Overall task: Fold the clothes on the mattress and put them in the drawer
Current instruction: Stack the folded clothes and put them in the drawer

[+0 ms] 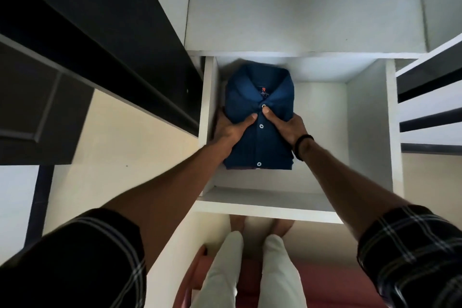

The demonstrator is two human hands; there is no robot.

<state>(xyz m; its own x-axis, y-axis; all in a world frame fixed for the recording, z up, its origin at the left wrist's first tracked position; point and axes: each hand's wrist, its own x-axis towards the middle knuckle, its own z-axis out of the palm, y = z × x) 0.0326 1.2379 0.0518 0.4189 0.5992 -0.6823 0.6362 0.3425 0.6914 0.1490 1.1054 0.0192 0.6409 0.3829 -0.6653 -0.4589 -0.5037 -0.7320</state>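
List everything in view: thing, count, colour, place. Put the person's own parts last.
folded shirt: one, dark blue, white buttons, inside the drawer, toward its left side
drawer: one, white, pulled open
wardrobe door: one, dark, at left
bracelet: one, black, right wrist
left hand: one, grips the shirt's left edge
right hand: one, grips the shirt's right edge
legs: two, pale trousers, below the drawer

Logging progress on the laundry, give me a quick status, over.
Both hands, left and right, grip the folded blue shirt. Shirt inside the open white drawer, toward its left side. Nothing in the way.
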